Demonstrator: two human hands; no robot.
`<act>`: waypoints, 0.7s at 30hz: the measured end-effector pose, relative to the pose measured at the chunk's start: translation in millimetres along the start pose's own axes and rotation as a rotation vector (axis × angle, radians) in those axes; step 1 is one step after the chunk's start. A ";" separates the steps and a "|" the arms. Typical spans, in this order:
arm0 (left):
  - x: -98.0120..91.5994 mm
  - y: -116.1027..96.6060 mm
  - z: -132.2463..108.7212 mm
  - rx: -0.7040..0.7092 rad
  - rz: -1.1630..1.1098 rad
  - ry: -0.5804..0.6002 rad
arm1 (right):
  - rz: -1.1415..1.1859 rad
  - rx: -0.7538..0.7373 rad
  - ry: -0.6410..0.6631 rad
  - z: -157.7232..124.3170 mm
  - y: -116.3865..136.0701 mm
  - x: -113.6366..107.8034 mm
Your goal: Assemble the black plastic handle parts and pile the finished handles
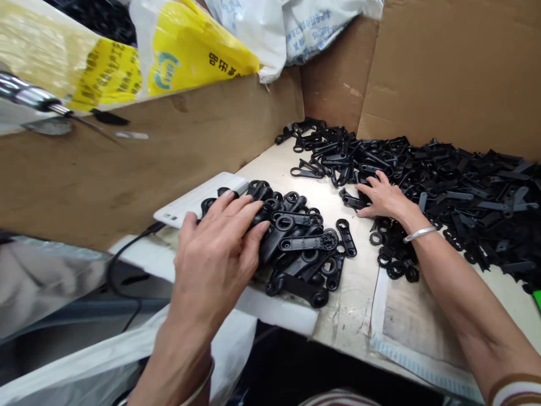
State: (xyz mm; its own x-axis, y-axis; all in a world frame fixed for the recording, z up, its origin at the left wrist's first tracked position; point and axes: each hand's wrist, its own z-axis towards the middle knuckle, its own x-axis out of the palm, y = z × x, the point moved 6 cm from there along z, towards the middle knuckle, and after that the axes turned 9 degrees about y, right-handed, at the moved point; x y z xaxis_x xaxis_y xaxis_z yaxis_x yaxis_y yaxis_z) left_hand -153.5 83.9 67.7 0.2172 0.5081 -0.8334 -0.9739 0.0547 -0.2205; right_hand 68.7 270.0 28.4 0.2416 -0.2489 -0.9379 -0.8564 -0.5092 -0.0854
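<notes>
My left hand [217, 248] lies flat with its fingers stretched over a small heap of black plastic lever-like parts [302, 248] at the near edge of the table [355, 304]. My right hand [382, 196], a silver bangle on its wrist, rests with spread fingers on the edge of a much larger pile of the same black parts [448, 186] at the back right. One black part lies under its fingertips; whether the hand grips it is unclear. A single loose part [347, 237] lies between the two piles.
Cardboard walls [443, 73] stand behind and to the left of the table. A white flat device [198, 197] with a black cable lies left of the small heap. Yellow and white sacks [186, 51] sit above the left wall. A white bag hangs below the table edge.
</notes>
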 end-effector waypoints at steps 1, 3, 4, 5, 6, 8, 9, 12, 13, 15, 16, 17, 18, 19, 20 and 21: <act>-3.4 -7.0 -1.5 0.039 -0.017 -0.030 | -0.002 -0.018 0.014 -1.1 -2.8 -0.9; -7.5 -25.0 -5.3 0.140 -0.061 -0.055 | -0.012 -0.046 0.044 -2.7 -6.0 -2.8; -7.9 -35.5 -7.6 0.196 -0.081 -0.049 | -0.020 -0.050 0.064 -2.7 -6.2 -3.5; -7.9 -46.4 -10.3 0.255 -0.099 -0.042 | -0.031 -0.047 0.090 -2.1 -5.3 -3.8; -6.8 -57.2 -13.2 0.312 -0.111 -0.028 | -0.042 -0.034 0.121 -1.0 -3.9 -3.5; -2.7 -75.4 -19.1 0.397 -0.123 0.009 | -0.069 0.017 0.188 1.9 -0.2 -1.9; -0.1 -82.2 -21.9 0.425 -0.128 0.026 | -0.082 0.043 0.211 3.1 1.5 -1.2; 7.6 -92.1 -29.5 0.471 -0.149 0.059 | -0.105 0.060 0.203 2.7 4.6 -1.7; 9.5 -92.6 -31.7 0.480 -0.158 0.061 | -0.111 0.038 0.175 1.1 5.1 -2.9; 12.3 -90.8 -35.2 0.487 -0.170 0.058 | -0.129 -0.005 0.113 -3.7 5.1 -5.3; 13.3 -89.0 -36.5 0.483 -0.172 0.055 | -0.140 -0.018 0.085 -6.0 5.1 -6.2; 14.0 -87.2 -37.8 0.478 -0.173 0.049 | -0.149 -0.022 0.065 -7.8 5.3 -6.5; 14.6 -85.5 -39.0 0.473 -0.175 0.043 | -0.157 -0.015 0.056 -8.7 5.8 -6.1; 15.3 -84.2 -40.2 0.467 -0.178 0.040 | -0.162 -0.007 0.053 -8.6 7.1 -5.4; 16.0 -83.4 -41.4 0.465 -0.181 0.041 | -0.167 0.000 0.054 -7.8 9.0 -4.5; 16.8 -83.0 -42.5 0.467 -0.187 0.044 | -0.170 0.005 0.057 -6.3 11.3 -3.5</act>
State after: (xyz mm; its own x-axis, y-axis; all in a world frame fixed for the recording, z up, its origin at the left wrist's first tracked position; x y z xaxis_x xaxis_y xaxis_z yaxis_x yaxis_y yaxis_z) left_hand -66.1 51.4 50.5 0.3837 0.4165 -0.8242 -0.8417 0.5250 -0.1265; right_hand 61.1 259.9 32.8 0.4083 -0.2059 -0.8893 -0.8033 -0.5437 -0.2430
